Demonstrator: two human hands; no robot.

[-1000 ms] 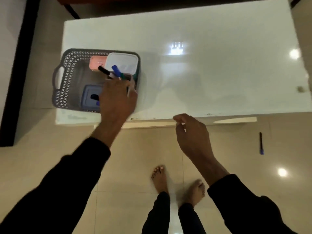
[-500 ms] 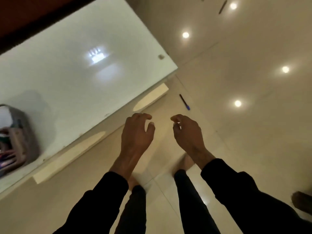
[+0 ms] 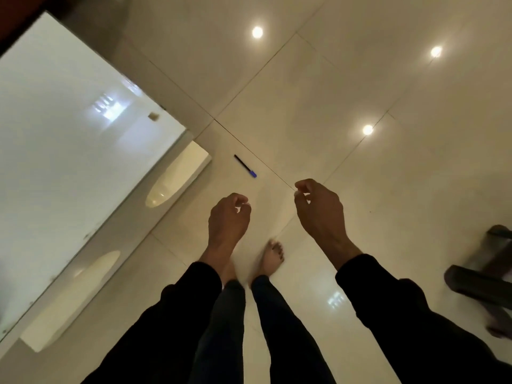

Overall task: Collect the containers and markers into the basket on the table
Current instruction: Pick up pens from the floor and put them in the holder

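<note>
A black marker with a blue cap (image 3: 245,166) lies on the tiled floor, just past the table's near right corner. My left hand (image 3: 228,217) hangs a short way below the marker, fingers loosely curled and holding nothing. My right hand (image 3: 318,207) is to the marker's right, also loosely curled and empty. Neither hand touches the marker. The basket and the containers are out of view.
The white table (image 3: 69,151) fills the left side, with a small tan scrap (image 3: 153,116) near its right edge. My bare feet (image 3: 273,257) stand on the glossy floor. A dark piece of furniture (image 3: 487,275) sits at the right edge.
The view has swung right, away from the basket, which has left the frame. My left hand came off the basket and both hands now hover above the floor near the marker.
</note>
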